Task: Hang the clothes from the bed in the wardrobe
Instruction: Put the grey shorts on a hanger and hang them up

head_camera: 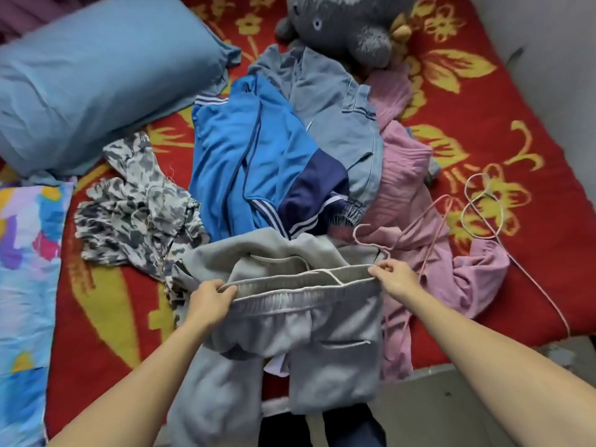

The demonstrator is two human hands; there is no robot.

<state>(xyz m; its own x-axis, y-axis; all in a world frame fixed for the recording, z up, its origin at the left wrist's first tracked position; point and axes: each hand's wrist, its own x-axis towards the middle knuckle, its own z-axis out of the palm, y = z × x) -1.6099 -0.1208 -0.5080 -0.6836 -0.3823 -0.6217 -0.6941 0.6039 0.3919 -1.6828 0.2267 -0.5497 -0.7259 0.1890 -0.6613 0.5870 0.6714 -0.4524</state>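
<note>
Grey sweatpants [290, 333] hang over the near edge of the bed, waistband up. My left hand [209, 301] grips the waistband's left end and my right hand [395, 279] pinches its right end, stretching it between them. A white wire hanger [325, 275] lies along the waistband, partly inside it. Behind the pants lie a blue track jacket [251, 162], grey-blue trousers [338, 117], a pink garment [409, 195] and a grey patterned cloth [135, 201]. A pink wire hanger [429, 227] rests on the pink garment.
The bed has a red blanket with yellow flowers [483, 101]. A blue pillow [96, 85] lies at the back left, a colourful quilt [25, 285] at the left edge, a grey plush toy [348, 24] at the back. Another white hanger [483, 208] lies at right. Grey floor [451, 408] shows below.
</note>
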